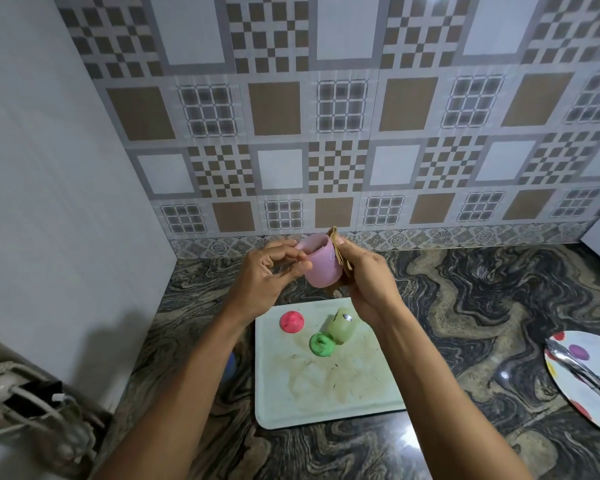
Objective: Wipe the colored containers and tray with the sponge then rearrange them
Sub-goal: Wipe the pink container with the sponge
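My left hand [267,271] holds a pink container [321,268] by its rim, lifted above the counter behind the tray. My right hand [364,282] presses a thin brown sponge [338,249] against the container's right side. Below, a white tray [326,407] with brownish stains lies on the counter. On its far part sit a red lid [291,321], a green lid [321,344] and a pale green container [342,325] lying tilted with a metal piece on top.
A dotted plate [568,379] with metal tongs [582,372] lies at the right edge of the marbled counter. Tiled wall stands behind, a plain white wall on the left. Something blue [230,367] peeks out under my left forearm.
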